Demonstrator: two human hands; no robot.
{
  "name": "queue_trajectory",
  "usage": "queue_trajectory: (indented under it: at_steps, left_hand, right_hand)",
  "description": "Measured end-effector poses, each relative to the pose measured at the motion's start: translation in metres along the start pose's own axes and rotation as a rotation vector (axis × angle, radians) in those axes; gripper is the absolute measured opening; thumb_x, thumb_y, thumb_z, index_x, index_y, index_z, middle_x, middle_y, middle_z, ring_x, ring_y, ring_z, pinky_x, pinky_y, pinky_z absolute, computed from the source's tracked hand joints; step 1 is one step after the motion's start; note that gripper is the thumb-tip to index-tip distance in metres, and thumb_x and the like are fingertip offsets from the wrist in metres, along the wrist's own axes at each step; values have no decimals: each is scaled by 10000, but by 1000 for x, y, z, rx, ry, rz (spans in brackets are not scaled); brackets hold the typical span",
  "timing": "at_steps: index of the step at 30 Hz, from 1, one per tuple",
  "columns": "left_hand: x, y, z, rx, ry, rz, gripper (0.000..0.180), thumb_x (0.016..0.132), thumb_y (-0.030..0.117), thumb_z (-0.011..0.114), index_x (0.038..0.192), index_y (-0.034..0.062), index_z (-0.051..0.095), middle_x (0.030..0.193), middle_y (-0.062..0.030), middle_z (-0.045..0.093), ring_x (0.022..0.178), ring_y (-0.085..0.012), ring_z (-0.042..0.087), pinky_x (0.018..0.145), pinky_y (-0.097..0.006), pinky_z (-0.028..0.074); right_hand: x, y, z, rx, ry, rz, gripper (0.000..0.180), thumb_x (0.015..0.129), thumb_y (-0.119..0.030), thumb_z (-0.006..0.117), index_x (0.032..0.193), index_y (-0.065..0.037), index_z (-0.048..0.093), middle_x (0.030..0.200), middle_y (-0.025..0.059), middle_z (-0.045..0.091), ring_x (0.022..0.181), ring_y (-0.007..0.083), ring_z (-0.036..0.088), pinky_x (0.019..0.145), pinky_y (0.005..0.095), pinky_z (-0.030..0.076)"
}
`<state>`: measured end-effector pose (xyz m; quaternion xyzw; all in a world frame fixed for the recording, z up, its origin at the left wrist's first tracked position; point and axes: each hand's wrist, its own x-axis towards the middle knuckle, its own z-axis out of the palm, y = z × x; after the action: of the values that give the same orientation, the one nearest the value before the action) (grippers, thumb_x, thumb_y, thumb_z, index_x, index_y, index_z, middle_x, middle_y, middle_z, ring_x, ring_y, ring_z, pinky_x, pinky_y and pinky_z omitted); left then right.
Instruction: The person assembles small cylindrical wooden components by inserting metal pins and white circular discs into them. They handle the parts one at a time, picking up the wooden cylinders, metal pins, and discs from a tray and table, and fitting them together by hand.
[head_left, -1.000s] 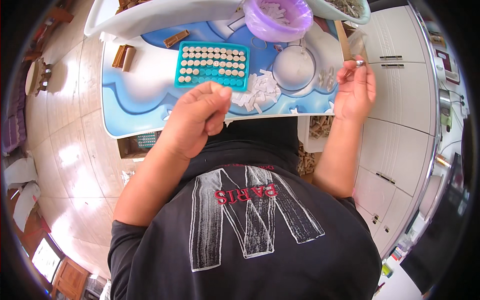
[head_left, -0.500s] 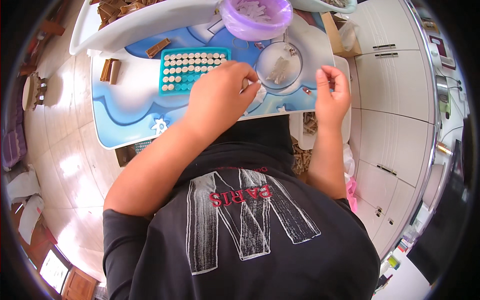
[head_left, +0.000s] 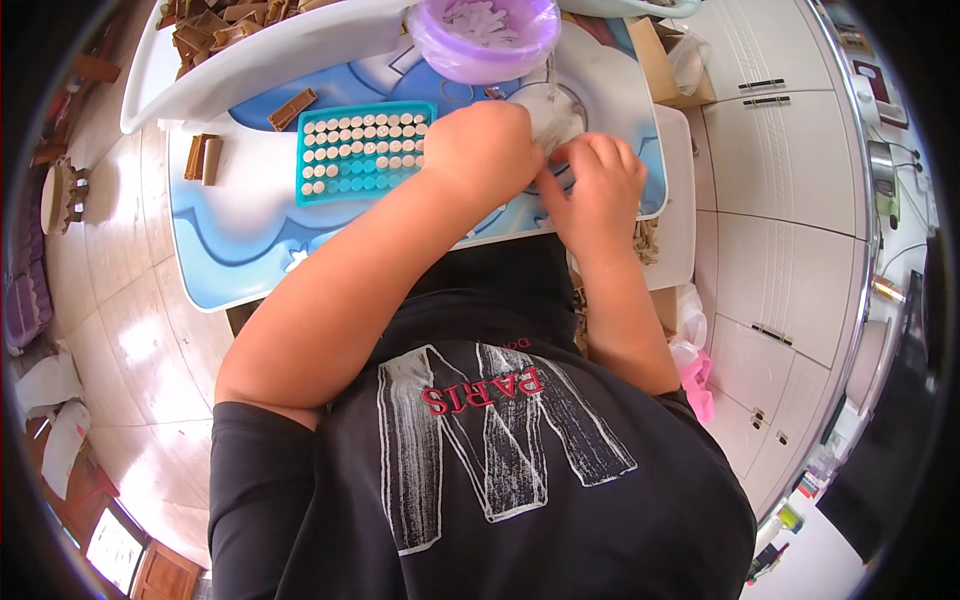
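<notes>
A blue-and-white table (head_left: 235, 205) is lying under a purple bowl (head_left: 475, 66), a turquoise tray (head_left: 360, 185) and two working hands.
The bowl is standing beyond the tray, rightward; beside the tray's right end, the left hand (head_left: 490, 148) and right hand (head_left: 600, 195) are curling together, fingertips largely hidden, so I cannot tell whether either is pinching anything; pale discs (head_left: 345, 138) are filling rows inside the tray.

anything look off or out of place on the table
Mildly, yes: the tray has discs left and right in its second-nearest row, with a gap between. A brown piece also lies slanted by the tray's far left corner. No damage shows.
</notes>
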<state>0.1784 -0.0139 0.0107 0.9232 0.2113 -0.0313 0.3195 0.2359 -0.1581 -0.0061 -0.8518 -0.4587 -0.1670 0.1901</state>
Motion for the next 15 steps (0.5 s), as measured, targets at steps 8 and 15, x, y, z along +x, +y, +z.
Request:
queue_trajectory:
  at_steps: [8, 15]
  left_hand:
    - [-1, 1, -3, -86, 77, -30, 243, 754, 261, 583, 803, 42, 675, 780, -155, 664, 757, -328, 642, 705, -399, 508]
    - [-5, 3, 1, -175, 64, 4, 251, 759, 263, 594, 816, 32, 673, 765, -152, 663, 750, -326, 641, 698, -396, 504]
  right_hand:
    - [1, 25, -6, 283, 50, 219, 170, 664, -125, 730, 755, -89, 591, 680, 40, 611, 756, 246, 587, 705, 390, 399]
    - [3, 11, -5, 92, 18, 89, 270, 670, -93, 735, 885, -86, 572, 690, 40, 611, 711, 263, 589, 645, 394, 423]
